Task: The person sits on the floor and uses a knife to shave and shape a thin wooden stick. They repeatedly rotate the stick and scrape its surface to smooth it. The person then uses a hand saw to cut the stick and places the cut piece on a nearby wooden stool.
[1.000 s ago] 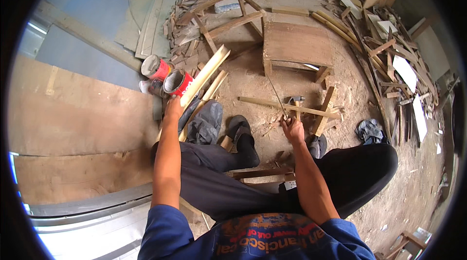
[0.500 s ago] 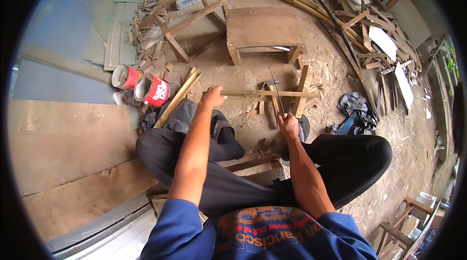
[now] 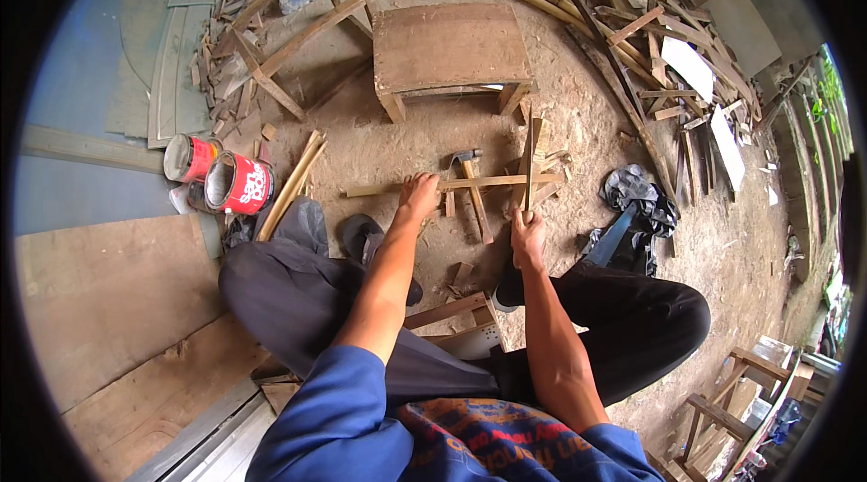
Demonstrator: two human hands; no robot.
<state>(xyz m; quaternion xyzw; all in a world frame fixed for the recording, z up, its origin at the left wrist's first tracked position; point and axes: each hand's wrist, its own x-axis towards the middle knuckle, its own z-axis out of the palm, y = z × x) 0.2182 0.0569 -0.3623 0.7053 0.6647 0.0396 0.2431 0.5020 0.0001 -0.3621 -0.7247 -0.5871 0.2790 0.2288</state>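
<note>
A thin wooden strip (image 3: 488, 182) lies crosswise in front of me, its right part resting over a wooden block (image 3: 541, 143). My left hand (image 3: 420, 194) is closed over the strip left of its middle. In my closed right hand (image 3: 528, 236) is a machete-like knife (image 3: 527, 162), its long narrow blade pointing away from me. The blade passes over the strip near its right end; whether they touch I cannot tell. Between my hands a hammer (image 3: 474, 198) lies on the ground, its handle crossing beneath the strip. Wood chips are scattered around the block.
A low wooden stool (image 3: 452, 44) stands ahead. Left are red paint cans (image 3: 240, 182) and leaning wood strips (image 3: 293, 182). A wooden frame (image 3: 298, 44) lies far left, a scrap wood pile (image 3: 659, 40) far right. Black plastic (image 3: 637, 211) lies right, near my knee.
My left hand has shifted right along the strip, its fingers now over it. The blade has turned from edge-on and tilted left to nearly straight ahead, showing more width. The head view has shifted.
</note>
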